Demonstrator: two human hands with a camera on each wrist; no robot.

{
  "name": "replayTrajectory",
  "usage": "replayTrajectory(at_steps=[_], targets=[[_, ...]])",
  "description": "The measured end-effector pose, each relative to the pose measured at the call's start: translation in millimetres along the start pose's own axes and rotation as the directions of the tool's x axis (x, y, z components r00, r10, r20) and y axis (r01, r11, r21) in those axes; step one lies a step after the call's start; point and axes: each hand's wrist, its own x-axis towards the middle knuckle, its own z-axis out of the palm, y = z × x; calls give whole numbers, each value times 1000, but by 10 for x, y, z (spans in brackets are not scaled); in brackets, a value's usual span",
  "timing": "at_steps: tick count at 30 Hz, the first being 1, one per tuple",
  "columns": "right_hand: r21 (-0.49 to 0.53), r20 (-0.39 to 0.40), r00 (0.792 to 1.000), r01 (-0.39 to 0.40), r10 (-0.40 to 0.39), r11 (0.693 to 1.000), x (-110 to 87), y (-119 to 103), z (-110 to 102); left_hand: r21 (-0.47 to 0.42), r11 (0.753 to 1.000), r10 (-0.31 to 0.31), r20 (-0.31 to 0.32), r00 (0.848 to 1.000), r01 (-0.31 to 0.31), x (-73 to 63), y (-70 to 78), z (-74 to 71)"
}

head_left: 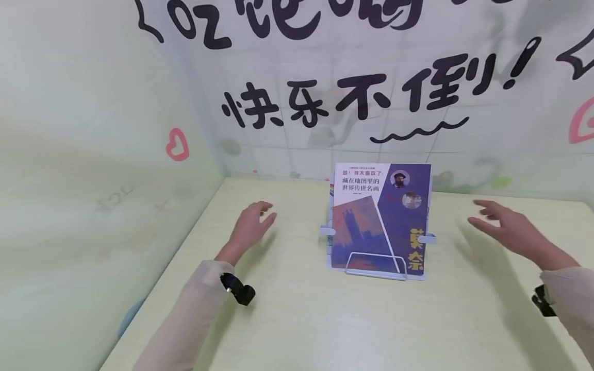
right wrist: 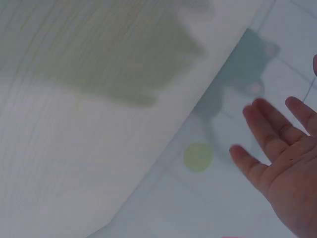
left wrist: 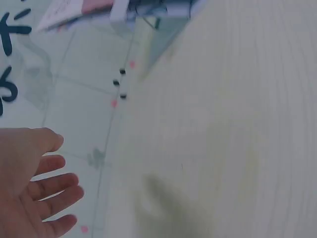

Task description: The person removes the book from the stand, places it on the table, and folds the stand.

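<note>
A purple and white book (head_left: pixel 362 221) stands propped on a book stand (head_left: pixel 376 276), with a wire support across its lower front and a clip at each side. To the left of it, my left hand (head_left: pixel 250 224) hovers over the table with relaxed fingers and holds nothing. My right hand (head_left: pixel 510 229) is raised to the right of the book, fingers apart and loosely bent, also without anything in it. In the left wrist view the hand (left wrist: pixel 34 188) shows spread fingers, and the book's lower edge (left wrist: pixel 148 10) appears at the top. The right wrist view shows the right palm (right wrist: pixel 292 183).
The pale wooden table (head_left: pixel 297 319) meets a back wall (head_left: pixel 287 154) covered with large black lettering and small coloured decorations. A side wall (head_left: pixel 93 154) with a pink heart runs along the left edge. Both wrists wear black cameras (head_left: pixel 238 289).
</note>
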Motion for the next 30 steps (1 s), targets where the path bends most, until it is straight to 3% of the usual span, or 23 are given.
replayTrajectory(at_steps=[2,5,8,11,18,26,30], targets=[[55,-2,1000,29,-29,998,29,-195,44,-138,990,23,-4,1000,-23,10,203,62],[80,-46,996,80,-76,994,82,-470,129,-295,955,45,-4,999,-44,39,505,176],[113,-76,993,103,-95,988,129,-671,207,-373,926,63,18,998,-52,83,747,301],[137,-89,992,98,-86,986,163,-777,276,-394,918,62,44,997,-40,127,901,407],[222,-123,992,46,-19,974,205,-786,357,-401,916,-15,49,999,33,223,1005,534],[352,-57,988,-114,143,929,247,-797,370,-430,898,-45,121,992,93,316,1051,608],[374,-46,981,-156,186,914,253,-809,393,-434,892,-77,121,990,123,323,1091,651]])
